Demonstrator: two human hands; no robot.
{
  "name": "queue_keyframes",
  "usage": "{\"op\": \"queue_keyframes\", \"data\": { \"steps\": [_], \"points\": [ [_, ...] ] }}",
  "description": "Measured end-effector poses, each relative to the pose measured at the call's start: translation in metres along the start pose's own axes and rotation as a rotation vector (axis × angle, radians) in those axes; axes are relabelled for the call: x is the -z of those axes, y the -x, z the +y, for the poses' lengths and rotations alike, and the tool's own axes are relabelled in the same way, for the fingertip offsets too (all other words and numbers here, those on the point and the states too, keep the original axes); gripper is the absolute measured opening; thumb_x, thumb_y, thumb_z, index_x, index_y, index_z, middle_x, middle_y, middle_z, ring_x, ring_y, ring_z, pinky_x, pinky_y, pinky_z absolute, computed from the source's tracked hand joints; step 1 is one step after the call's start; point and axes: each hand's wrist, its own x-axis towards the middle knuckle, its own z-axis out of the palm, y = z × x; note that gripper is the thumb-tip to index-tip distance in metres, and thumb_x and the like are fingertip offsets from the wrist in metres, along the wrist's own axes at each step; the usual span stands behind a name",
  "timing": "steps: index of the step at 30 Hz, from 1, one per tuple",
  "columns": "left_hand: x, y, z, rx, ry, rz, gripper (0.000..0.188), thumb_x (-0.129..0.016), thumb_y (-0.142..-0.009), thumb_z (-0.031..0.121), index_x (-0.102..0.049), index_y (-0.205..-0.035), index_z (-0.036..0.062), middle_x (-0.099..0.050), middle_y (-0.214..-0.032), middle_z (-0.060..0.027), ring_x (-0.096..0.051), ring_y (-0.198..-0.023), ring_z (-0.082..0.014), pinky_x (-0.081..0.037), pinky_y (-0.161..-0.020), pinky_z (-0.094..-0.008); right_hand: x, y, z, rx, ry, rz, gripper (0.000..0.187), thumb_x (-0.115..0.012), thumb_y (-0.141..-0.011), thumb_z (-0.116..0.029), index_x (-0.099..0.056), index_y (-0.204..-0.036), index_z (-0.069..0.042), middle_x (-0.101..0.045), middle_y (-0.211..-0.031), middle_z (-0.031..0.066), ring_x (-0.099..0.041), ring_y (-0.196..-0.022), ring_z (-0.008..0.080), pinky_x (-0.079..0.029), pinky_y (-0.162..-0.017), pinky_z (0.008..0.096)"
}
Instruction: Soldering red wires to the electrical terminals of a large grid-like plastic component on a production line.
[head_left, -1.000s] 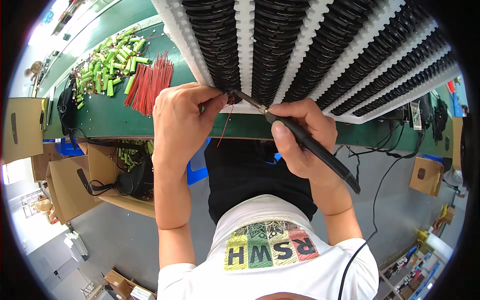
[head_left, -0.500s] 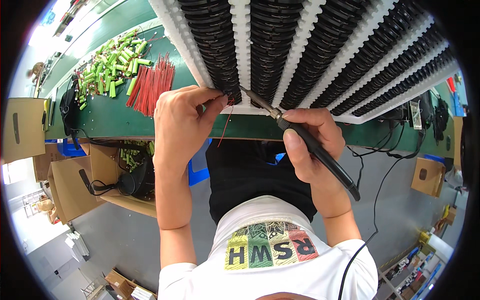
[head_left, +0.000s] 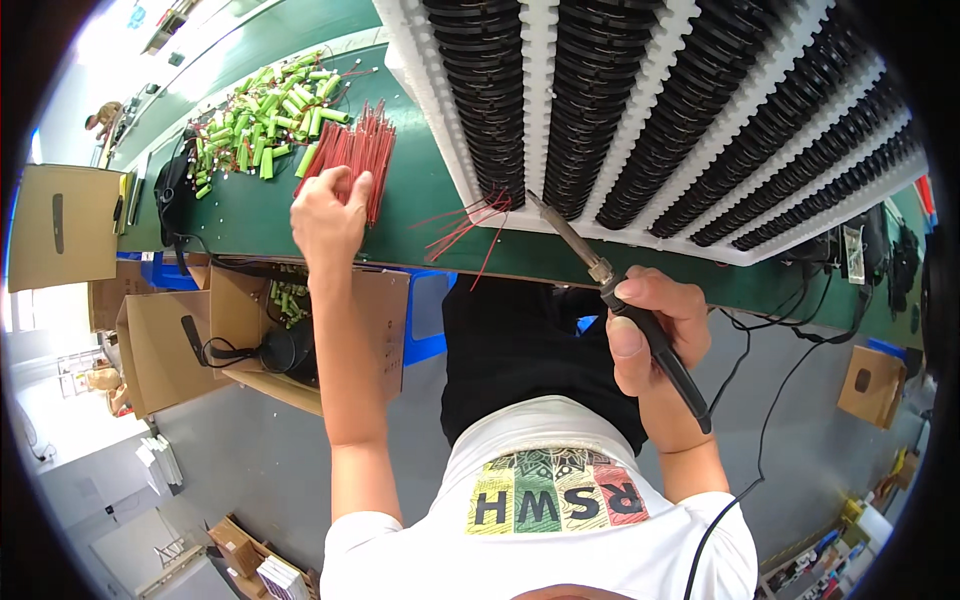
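My left hand [head_left: 330,218] is at the near end of a bundle of red wires [head_left: 372,150] on the green bench. Its fingers are bent, with thumb and forefinger slightly apart, and no wire shows between them. A soldering iron [head_left: 655,345] with a black handle is gripped in my right hand [head_left: 655,320]. The iron's tip points up and left toward the near edge of a white foam tray [head_left: 537,100]. Rows of black ring-shaped parts [head_left: 480,90] fill the tray. Several loose red wires [head_left: 455,232] stick out from the near end of its leftmost row.
Green cylindrical cells with leads [head_left: 265,115] lie heaped at the back left of the bench [head_left: 230,215]. Below the bench edge stands an open cardboard box [head_left: 370,310] holding a black object and more green cells. Black cables [head_left: 810,335] hang at the right.
My left hand has left the tray's near edge and moved left to the red wire bundle. The soldering iron has shifted slightly right and down. The view has shifted too.
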Motion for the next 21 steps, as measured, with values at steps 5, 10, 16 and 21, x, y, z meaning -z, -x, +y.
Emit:
{"op": "queue_keyframes", "data": {
  "steps": [5,10,16,21],
  "points": [
    [-0.006,-0.006,-0.005,0.221,-0.085,-0.189,0.025,-0.08,-0.082,0.023,-0.076,-0.093,0.001,-0.066,-0.069,-0.0004,-0.05,-0.057,-0.0095,-0.042,-0.054,-0.0234,0.0,-0.002,0.0,0.037,0.031,-0.005,0.034,-0.067,-0.077,-0.001,-0.064,-0.111,0.003,-0.054,-0.065,0.0005,-0.033,-0.048,0.0102,-0.028,-0.044,0.0227],
    [0.003,-0.006,-0.004,0.382,0.205,-0.235,0.024,-0.081,-0.082,0.024,-0.077,-0.089,0.0011,-0.063,-0.068,0.0008,-0.051,-0.06,-0.0097,-0.042,-0.056,-0.024,0.003,-0.002,-0.003,0.001,0.042,-0.018,0.032,-0.068,-0.077,-0.002,-0.065,-0.109,0.003,-0.057,-0.067,0.0016,-0.034,-0.048,0.0101,-0.029,-0.044,0.0228],
    [0.001,-0.005,-0.014,0.317,0.313,-0.124,0.019,-0.08,-0.084,0.019,-0.077,-0.086,0.0006,-0.065,-0.071,0.0012,-0.047,-0.056,-0.0084,-0.039,-0.053,-0.0223,0.004,-0.004,-0.006,0.001,0.052,-0.03,0.031,-0.069,-0.078,-0.002,-0.066,-0.109,0.002,-0.062,-0.07,0.0031,-0.035,-0.048,0.0104,-0.031,-0.044,0.0229],
    [0.008,0.0,-0.002,0.1,0.386,0.061,0.012,-0.075,-0.088,0.012,-0.075,-0.09,0.0001,-0.068,-0.076,-0.0004,-0.045,-0.054,-0.007,-0.036,-0.051,-0.0202,0.005,-0.007,-0.013,-0.047,0.074,-0.032,0.033,-0.07,-0.078,-0.001,-0.067,-0.111,-0.001,-0.064,-0.072,0.0018,-0.039,-0.049,0.0114,-0.036,-0.045,0.0238]
  ]
}}
